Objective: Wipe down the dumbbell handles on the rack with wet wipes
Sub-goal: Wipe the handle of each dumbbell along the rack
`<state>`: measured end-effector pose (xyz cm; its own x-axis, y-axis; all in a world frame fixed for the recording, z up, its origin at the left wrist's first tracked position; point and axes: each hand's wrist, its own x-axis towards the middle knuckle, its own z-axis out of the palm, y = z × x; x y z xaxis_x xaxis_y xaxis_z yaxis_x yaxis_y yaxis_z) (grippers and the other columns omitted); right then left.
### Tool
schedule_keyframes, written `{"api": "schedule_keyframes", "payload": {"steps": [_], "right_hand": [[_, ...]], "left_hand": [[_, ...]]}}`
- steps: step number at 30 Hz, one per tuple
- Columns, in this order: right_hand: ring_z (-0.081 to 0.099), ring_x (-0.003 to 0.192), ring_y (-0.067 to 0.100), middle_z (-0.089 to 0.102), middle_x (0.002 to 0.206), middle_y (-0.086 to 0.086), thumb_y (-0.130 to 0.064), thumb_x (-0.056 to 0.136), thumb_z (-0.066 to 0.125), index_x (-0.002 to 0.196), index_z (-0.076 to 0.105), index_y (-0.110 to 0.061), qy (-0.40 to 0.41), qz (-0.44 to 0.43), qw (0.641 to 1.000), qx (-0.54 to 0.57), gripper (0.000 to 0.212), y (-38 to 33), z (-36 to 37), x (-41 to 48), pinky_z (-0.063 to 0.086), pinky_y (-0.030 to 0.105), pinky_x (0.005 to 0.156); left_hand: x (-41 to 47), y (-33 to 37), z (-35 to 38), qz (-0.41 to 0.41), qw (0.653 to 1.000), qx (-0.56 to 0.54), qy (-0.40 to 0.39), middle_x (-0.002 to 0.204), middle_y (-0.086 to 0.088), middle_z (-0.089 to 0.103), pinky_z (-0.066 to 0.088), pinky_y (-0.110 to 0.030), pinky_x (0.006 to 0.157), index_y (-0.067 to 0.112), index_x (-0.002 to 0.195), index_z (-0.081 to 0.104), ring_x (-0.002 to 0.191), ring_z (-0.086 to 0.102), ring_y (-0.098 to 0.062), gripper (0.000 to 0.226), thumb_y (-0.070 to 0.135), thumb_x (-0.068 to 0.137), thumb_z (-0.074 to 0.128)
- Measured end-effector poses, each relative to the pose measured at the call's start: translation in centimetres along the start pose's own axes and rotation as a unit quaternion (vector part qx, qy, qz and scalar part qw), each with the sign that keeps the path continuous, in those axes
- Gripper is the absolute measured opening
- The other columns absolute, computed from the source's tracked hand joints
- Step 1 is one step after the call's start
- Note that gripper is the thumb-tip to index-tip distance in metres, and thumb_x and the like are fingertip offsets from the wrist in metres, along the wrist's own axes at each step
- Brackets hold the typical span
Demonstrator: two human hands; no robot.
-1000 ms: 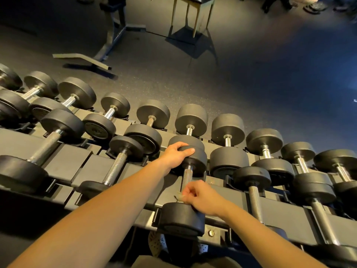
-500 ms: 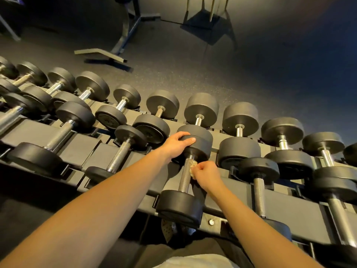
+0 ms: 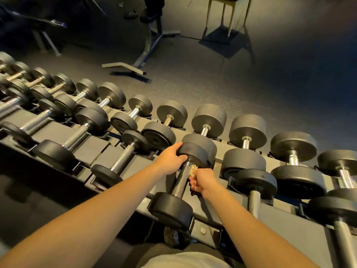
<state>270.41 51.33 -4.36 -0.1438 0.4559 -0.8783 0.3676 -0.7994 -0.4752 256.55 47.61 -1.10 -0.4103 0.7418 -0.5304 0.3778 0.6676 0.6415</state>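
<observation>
I look down at a long dark metal rack (image 3: 92, 147) full of weights. My left hand (image 3: 171, 159) grips the far round end of a black dumbbell (image 3: 172, 209) in the front row, by the rack's near edge. My right hand (image 3: 202, 180) squeezes a crumpled pale wet wipe (image 3: 193, 169) against the top of its bumpy silver handle (image 3: 180, 182). I think I am wiping this handle now. Next I should rub down to the near end, then move to another dumbbell.

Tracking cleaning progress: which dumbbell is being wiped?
The front-row dumbbell whose far head the left hand grips; the right hand holds a wipe against its handle.
</observation>
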Motion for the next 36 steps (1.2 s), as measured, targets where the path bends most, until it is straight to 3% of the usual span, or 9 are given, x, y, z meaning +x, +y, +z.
{"api": "schedule_keyframes", "payload": {"steps": [4,7,11,17,20,24,27,32,36], "right_hand": [[0.041,0.042,0.013,0.05,0.055,0.005,-0.008,0.098,0.043,0.08,0.061,-0.008,-0.088,-0.022,0.977,-0.195,0.025,0.8,-0.8,-1.8,0.03,0.02,0.039],[0.048,0.049,0.016,0.054,0.063,0.008,-0.011,0.091,0.052,0.073,0.058,-0.011,-0.165,-0.087,0.898,-0.398,0.019,1.7,-1.4,-3.8,0.039,0.022,0.047],[0.058,0.059,0.021,0.061,0.066,0.007,-0.02,0.088,0.064,0.07,0.063,-0.009,-0.129,-0.275,0.856,-0.419,0.021,0.6,-0.4,-4.2,0.051,0.033,0.056],[0.064,0.094,0.031,0.069,0.098,0.006,-0.036,0.097,0.054,0.094,0.065,-0.022,-0.117,-0.443,0.557,-0.693,0.018,-1.0,1.1,-4.0,0.056,0.045,0.08],[0.067,0.099,0.031,0.068,0.112,0.008,-0.026,0.098,0.056,0.115,0.063,-0.015,-0.019,-0.469,0.474,-0.745,0.021,-2.5,1.8,-2.9,0.058,0.043,0.082],[0.068,0.098,0.027,0.065,0.116,0.009,-0.018,0.094,0.069,0.125,0.056,-0.011,0.005,-0.413,0.459,-0.786,0.034,-3.9,2.2,-2.2,0.058,0.037,0.079],[0.067,0.094,0.025,0.066,0.111,0.006,-0.02,0.098,0.059,0.116,0.058,-0.014,0.008,-0.456,0.502,-0.735,0.018,-3.8,3.3,-2.4,0.055,0.035,0.076],[0.056,0.075,0.016,0.056,0.086,-0.005,-0.033,0.104,0.047,0.091,0.053,-0.023,-0.058,-0.53,0.622,-0.574,0.017,-5.3,8.4,-2.7,0.044,0.032,0.065],[0.056,0.076,0.012,0.054,0.091,-0.006,-0.036,0.103,0.051,0.094,0.061,-0.026,-0.124,-0.532,0.649,-0.53,0.017,-6.2,13.8,-2.6,0.052,0.035,0.069]], "left_hand": [[-1.1,-0.8,0.0,0.005,0.999,0.032,-0.005,0.152,-0.003,0.051,0.043,-0.04,0.112,0.033,0.162,0.025,0.133,0.054,-0.023,0.069,0.033,0.102,0.059],[-1.5,-0.3,0.2,0.009,0.999,0.049,-0.006,0.143,-0.003,0.058,0.046,-0.034,0.102,0.033,0.163,0.021,0.123,0.06,-0.022,0.073,0.032,0.101,0.06],[-2.1,-0.5,-0.7,-0.003,0.998,0.055,-0.021,0.142,-0.006,0.06,0.05,-0.034,0.1,0.034,0.16,0.028,0.122,0.062,-0.023,0.07,0.03,0.099,0.062],[-5.0,-2.4,-4.2,0.017,0.995,0.1,0.006,0.142,-0.002,0.06,0.047,-0.035,0.106,0.024,0.142,0.057,0.124,0.059,-0.017,0.039,0.029,0.103,0.055],[-6.8,-3.9,-7.1,0.011,0.989,0.127,0.071,0.128,0.005,0.066,0.051,-0.035,0.1,0.028,0.131,0.064,0.114,0.061,-0.013,0.03,0.03,0.103,0.055],[-9.5,-6.8,-10.4,0.025,0.96,0.196,0.2,0.118,0.005,0.064,0.051,-0.036,0.091,0.027,0.124,0.067,0.105,0.06,-0.014,0.024,0.032,0.102,0.057],[-11.0,-9.5,-12.5,0.006,0.923,0.241,0.3,0.122,0.005,0.064,0.052,-0.035,0.09,0.023,0.129,0.065,0.104,0.059,-0.013,0.042,0.05,0.097,0.06],[-12.4,-12.1,-14.4,-0.185,0.946,0.222,0.148,0.149,0.0,0.051,0.052,-0.039,0.102,0.023,0.158,0.029,0.128,0.056,-0.022,0.124,0.094,0.062,0.062],[-11.4,-12.4,-13.9,-0.212,0.95,0.192,0.122,0.131,0.006,0.058,0.053,-0.032,0.092,0.025,0.144,0.037,0.109,0.06,-0.015,0.113,0.084,0.057,0.077]]}}
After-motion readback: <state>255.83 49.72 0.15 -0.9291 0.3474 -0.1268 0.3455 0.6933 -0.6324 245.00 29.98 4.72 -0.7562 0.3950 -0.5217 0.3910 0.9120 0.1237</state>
